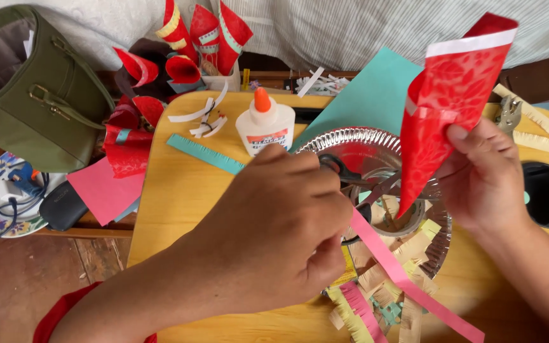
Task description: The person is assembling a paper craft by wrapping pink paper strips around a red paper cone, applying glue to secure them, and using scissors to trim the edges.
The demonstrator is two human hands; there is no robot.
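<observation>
From the head camera, the right hand (pixel 484 181) holds a red patterned paper cone (pixel 449 105) upright but tilted: its wide mouth, edged with a white strip, is up and to the far right, and its tip points down and left toward the middle of the silver foil plate (pixel 344 141). The thumb presses on the cone's right flank and the fingers are curled behind it, so this hand is closed on the cone.

The left hand (pixel 281 228) is nearer the camera and to the left of the cone. It is bunched into a closed grip at the handles of a pair of scissors (pixel 351 181), whose dark loops show just past the knuckles; I think the fingers are through them, but the back of the hand hides that. The blades run to the right, toward the cone's tip, and end just beside it.

A long pink paper strip (pixel 408 286) starts near the left hand's fingers and runs diagonally down to the near right, across the plate's rim and the yellow wooden table (pixel 179 197). So the strip's long axis slants away from the cone, and its upper end lies between the two hands, closer to the left one.

Farther off stand a white glue bottle (pixel 265 124) with an orange cap, a teal paper sheet (pixel 370 95), more red cones (pixel 201 32) and an olive green bag (pixel 33 82) at the far left. Fringed paper scraps (pixel 382 292) lie on the plate's near edge.
</observation>
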